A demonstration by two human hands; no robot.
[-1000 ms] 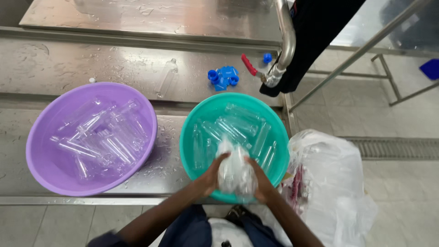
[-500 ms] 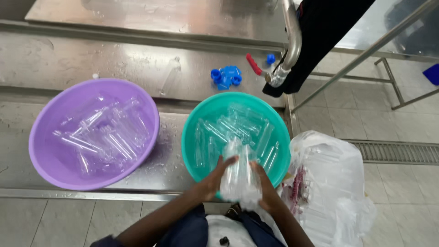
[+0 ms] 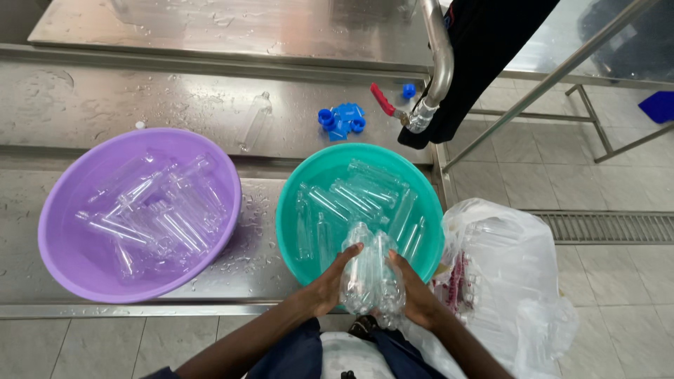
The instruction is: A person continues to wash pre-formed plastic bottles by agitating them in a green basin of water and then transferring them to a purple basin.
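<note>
The head view shows the bundle of clear bottles (image 3: pixel 371 277) gripped between the left hand (image 3: pixel 333 281) and right hand (image 3: pixel 415 295), fingers closed around it, now lifted slightly higher over the teal basin's (image 3: pixel 295 203) near rim. Two basins: the purple basin (image 3: pixel 63 210) sits left of the teal. One plastic bag (image 3: pixel 512 281) lies right of it.

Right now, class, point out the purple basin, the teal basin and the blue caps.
purple basin (image 3: pixel 67 189): head view, on its left rim.
teal basin (image 3: pixel 298 189): head view, on its bare left wall.
blue caps (image 3: pixel 342 121): head view, on the cluster's middle.
</note>
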